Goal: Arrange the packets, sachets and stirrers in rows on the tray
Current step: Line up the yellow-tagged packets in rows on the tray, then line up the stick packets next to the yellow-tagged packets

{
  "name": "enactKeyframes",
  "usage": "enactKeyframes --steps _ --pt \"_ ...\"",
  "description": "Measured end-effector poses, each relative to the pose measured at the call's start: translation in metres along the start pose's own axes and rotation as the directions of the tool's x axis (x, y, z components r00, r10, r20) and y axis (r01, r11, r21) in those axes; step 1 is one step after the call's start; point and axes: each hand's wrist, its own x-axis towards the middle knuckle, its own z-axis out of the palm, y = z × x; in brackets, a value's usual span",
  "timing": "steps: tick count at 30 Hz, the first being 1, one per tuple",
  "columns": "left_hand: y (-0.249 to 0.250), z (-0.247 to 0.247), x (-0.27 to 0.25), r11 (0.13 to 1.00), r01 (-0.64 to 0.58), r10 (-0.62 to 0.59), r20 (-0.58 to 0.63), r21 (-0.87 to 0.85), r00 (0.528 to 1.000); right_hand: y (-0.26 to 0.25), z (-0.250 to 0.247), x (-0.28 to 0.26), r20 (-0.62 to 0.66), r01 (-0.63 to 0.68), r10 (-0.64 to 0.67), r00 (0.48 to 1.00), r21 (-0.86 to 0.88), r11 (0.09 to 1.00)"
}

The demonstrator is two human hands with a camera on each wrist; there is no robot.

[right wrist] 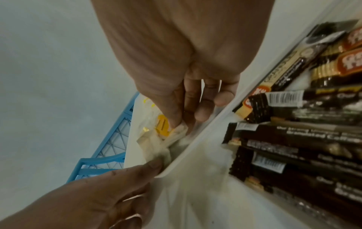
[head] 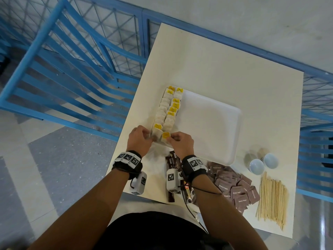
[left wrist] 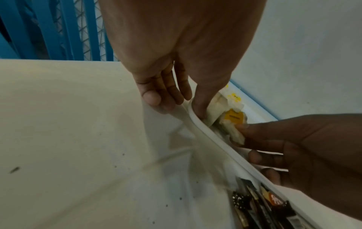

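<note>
While both hands are working at the near left corner of the white tray [head: 212,123], the right hand [head: 182,141] is pinching a tea bag [head: 165,135] with a yellow tag between its thumb and first finger. The bag is sitting right at the near end of the second row, just inside the near rim. The left hand [head: 139,137] is curling its fingers at the tray's corner, with its thumb pressing down on the last bag of the first row [head: 157,130]; the left wrist view is showing the other fingers lying outside the rim.

Two rows of tea bags [head: 169,107] are running away from the person along the tray's left side. So the bag being held is lying straight in front of the right hand, and that hand is the nearer one. I think it only needs laying down flat, in line with its row.

On the bench [head: 216,60], the coffee sticks [head: 171,165] are waiting just under the right wrist. The brown sugar sachets [head: 234,186] and the wooden stirrers [head: 272,199] are lying further right.
</note>
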Motion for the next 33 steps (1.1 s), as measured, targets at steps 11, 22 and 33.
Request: enactKeyframes --steps 11,22,33 --pt "0.003 0.0 0.008 0.999 0.027 -0.026 -0.043 0.029 0.999 0.0 0.01 0.004 -0.084 -0.026 0.024 0.996 -0.024 0.999" --pt "0.003 -0.008 0.005 1.0 0.023 -0.023 -0.015 0.005 1.0 0.0 0.012 0.0 -0.088 0.005 -0.008 0.996 -0.029 1.0" --pt "0.0 -0.012 -0.017 0.978 -0.209 0.208 0.087 0.006 0.974 0.007 -0.02 -0.027 -0.126 0.072 -0.069 0.99 0.021 0.997"
